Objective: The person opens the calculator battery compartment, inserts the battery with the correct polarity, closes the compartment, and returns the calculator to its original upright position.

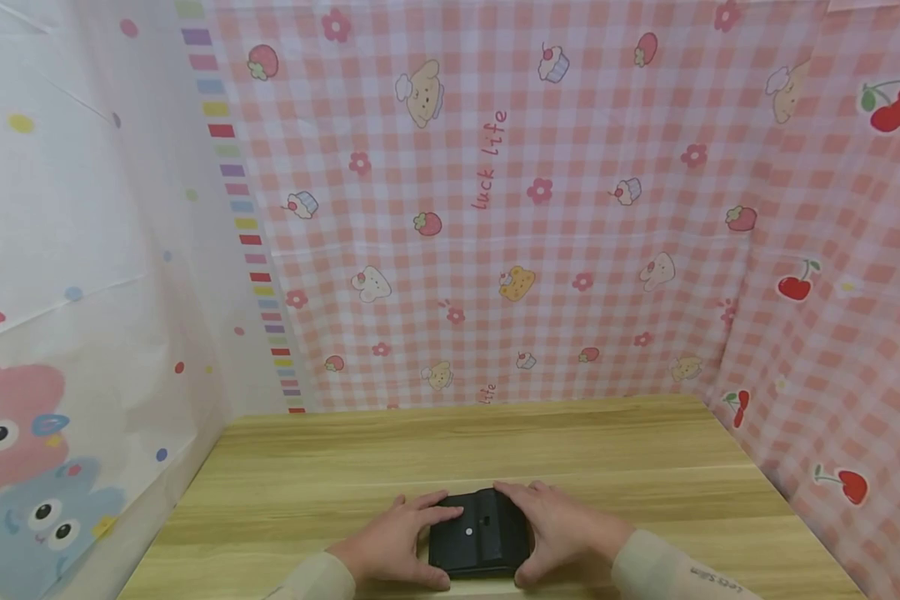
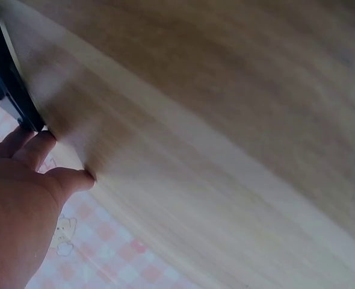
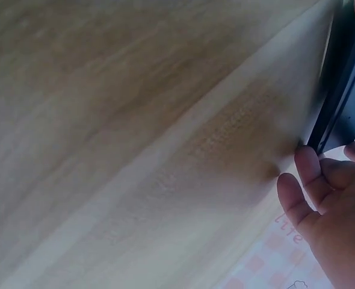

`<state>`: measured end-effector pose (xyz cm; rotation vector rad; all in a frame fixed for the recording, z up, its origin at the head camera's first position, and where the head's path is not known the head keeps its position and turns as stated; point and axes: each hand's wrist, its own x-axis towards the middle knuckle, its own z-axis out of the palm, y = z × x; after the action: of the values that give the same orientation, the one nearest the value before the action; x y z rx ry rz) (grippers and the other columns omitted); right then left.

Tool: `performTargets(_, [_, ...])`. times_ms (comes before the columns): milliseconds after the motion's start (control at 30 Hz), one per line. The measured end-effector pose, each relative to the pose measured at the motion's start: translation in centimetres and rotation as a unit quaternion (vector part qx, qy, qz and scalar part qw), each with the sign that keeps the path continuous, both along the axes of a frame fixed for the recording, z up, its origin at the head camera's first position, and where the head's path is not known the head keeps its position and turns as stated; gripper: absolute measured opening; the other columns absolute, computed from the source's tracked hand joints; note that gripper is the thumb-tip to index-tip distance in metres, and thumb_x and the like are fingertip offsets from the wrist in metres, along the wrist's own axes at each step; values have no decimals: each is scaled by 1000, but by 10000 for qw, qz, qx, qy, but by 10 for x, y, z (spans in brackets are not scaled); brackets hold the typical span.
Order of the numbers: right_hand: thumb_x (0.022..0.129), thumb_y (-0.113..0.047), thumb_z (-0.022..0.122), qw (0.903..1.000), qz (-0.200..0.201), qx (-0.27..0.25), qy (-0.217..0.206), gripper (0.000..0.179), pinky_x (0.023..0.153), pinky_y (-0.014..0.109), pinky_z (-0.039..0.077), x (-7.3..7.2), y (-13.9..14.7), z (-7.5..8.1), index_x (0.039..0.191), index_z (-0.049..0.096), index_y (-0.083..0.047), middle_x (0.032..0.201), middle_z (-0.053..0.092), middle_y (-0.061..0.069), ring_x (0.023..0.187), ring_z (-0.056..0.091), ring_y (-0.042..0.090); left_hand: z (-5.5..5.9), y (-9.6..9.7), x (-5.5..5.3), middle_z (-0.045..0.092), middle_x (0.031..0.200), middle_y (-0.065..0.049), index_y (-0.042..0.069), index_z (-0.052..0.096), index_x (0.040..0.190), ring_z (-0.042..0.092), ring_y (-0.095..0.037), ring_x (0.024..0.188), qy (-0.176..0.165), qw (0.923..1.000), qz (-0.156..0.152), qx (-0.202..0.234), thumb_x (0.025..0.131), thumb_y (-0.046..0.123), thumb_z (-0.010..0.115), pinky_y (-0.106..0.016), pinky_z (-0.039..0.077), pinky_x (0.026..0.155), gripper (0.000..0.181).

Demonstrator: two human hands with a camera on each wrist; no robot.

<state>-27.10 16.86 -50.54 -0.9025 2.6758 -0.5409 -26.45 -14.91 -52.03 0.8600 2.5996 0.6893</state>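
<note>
A flat black case [image 1: 457, 546] with a raised strip and a small pale round spot on top lies on the wooden table, near its front edge. My left hand [image 1: 396, 540] holds its left side, thumb at the near corner and fingers over the far left edge. On the opposite side my right hand [image 1: 562, 529] grips it, thumb at the near right corner and fingertips at the far edge. In the left wrist view the case's dark edge [image 2: 12, 72] meets the fingertips. The right wrist view shows its side [image 3: 346, 90] against the other fingers.
The wood-grain table [image 1: 480, 446] extends behind and to both sides of the case. Pink checked cloth [image 1: 487, 250] hangs along the back and the right. A white cloth with cartoon figures [image 1: 82, 250] hangs on the left.
</note>
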Motion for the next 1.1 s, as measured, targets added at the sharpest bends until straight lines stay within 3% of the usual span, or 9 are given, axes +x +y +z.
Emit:
performTargets(167, [65,-56,96,9998,-75,-121,-134,122,98,33,51,0,-1,4,165,37,-17,133,63,2,110,55,10,1,-2,0,39,173,-6,42,52,157,45,-36,156,65,10000,6,40,81,60,87,-75,25,125,85])
performTargets(267, [65,-53,97,9995,-141,-187,-229,121,98,33,51,0,-1,5,164,38,-17,130,62,1,108,55,9,1,-3,1,41,172,-6,38,54,157,46,-40,154,206,9998,15,5,82,62,85,-69,35,123,84])
performTargets(367, [64,-51,97,9989,-211,-251,-322,121,97,33,51,-1,-2,6,164,39,-16,127,61,1,106,55,9,0,-5,1,45,169,-6,33,56,156,50,-39,150,575,9983,-64,-99,84,65,82,-58,47,119,83])
performTargets(467, [64,-50,97,9980,-301,-336,-450,121,97,36,51,-1,-2,7,164,39,-16,126,60,2,105,55,12,0,-6,2,51,165,-8,27,59,154,56,-35,145,1155,9929,-218,-195,87,67,80,-50,52,115,81])
performTargets(567, [63,-47,97,9966,-385,-449,-579,121,99,39,51,-2,-1,8,164,39,-14,130,62,4,109,57,15,1,-8,3,56,160,-9,22,62,151,60,-33,141,1588,9867,-269,-229,88,66,79,-51,53,114,78])
performTargets(767, [63,-42,96,9922,-466,-797,-840,119,106,38,48,-5,-1,8,162,40,-11,133,64,3,114,58,16,7,-9,8,63,154,-5,21,67,144,63,-35,139,2141,9760,-149,-377,92,65,75,-57,51,115,69])
performTargets(933, [65,-36,95,9843,-466,-1236,-1172,116,108,35,47,-6,2,9,162,39,-6,138,65,3,119,61,15,7,-10,10,69,146,-4,20,73,136,67,-29,133,2914,9558,-217,-337,98,63,69,-55,53,113,58])
performTargets(1000, [67,-33,94,9804,-458,-1387,-1321,115,108,35,48,-6,3,10,163,37,-4,140,65,6,119,62,16,7,-11,11,72,141,-4,19,76,130,70,-25,128,3367,9410,-266,-224,100,61,69,-53,55,111,52])
performTargets(1100, [70,-33,92,9755,-434,-1548,-1500,114,109,38,48,-8,6,12,164,34,-3,145,64,11,123,63,19,7,-12,12,76,133,-2,20,79,122,73,-17,121,4068,9129,-322,-53,99,56,71,-49,57,109,44])
